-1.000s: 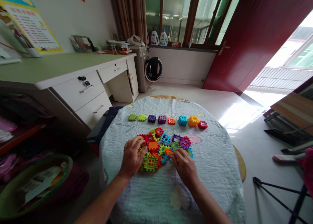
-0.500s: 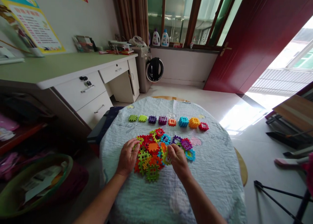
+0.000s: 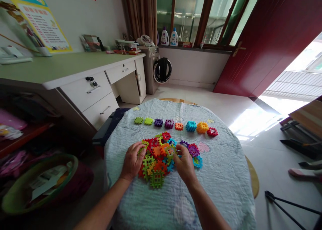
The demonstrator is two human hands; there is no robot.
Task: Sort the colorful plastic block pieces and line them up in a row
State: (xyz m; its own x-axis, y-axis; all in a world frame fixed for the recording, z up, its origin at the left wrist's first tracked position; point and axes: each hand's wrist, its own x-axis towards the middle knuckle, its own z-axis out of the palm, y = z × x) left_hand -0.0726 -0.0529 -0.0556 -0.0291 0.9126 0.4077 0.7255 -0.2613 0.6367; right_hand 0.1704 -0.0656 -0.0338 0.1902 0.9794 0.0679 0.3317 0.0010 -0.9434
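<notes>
A heap of notched plastic building blocks point(image 3: 157, 151) in green, red, orange and blue lies on the cloth-covered round table. At its left side is my left hand point(image 3: 132, 160), with fingers and thumb closed about a lime-green block point(image 3: 145, 143), partly hidden by the fingers. My right hand point(image 3: 185, 163) is at the heap's right side, its thumb and forefinger apart. Just left of its fingertips, a pale green window block point(image 3: 170, 152) rests on the heap. Purple blocks point(image 3: 193, 150) and a blue one point(image 3: 197, 161) lie to the right of this hand.
Behind the heap runs a row of colour-sorted blocks, from a green one point(image 3: 138, 120) to a red one point(image 3: 212, 132). A desk point(image 3: 75, 67) stands at left, a washing machine point(image 3: 151, 69) beyond. A basket point(image 3: 72, 169) sits low at left.
The pale green block that was between my right thumb and forefinger now lies on the heap, and those fingers have parted. My left hand keeps its place. The view has shifted slightly.
</notes>
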